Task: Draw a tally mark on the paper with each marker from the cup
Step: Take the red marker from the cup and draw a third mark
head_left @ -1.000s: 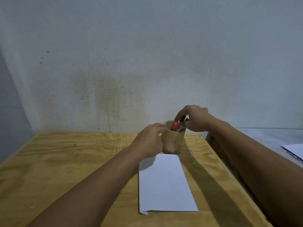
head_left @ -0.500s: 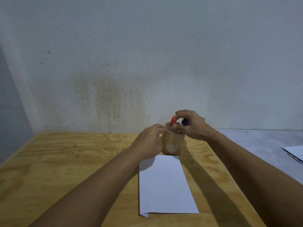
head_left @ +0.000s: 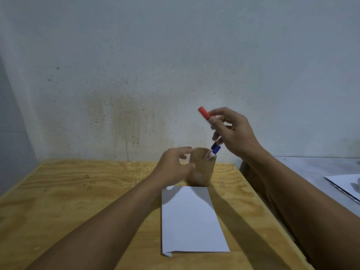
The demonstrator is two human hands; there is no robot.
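A: Where is the right hand now?
B: It is raised above the cup, and its fingers are closed around the red-capped marker, with the cap pointing up and to the left.
A: And the left hand?
B: It is beside the cup on its left, fingers spread; I cannot tell if it touches the cup.
A: What is inside the cup?
B: A blue-capped marker leans on the right rim.
A: And the paper?
B: It lies flat on the wooden counter, just in front of the cup, with its near left corner folded.
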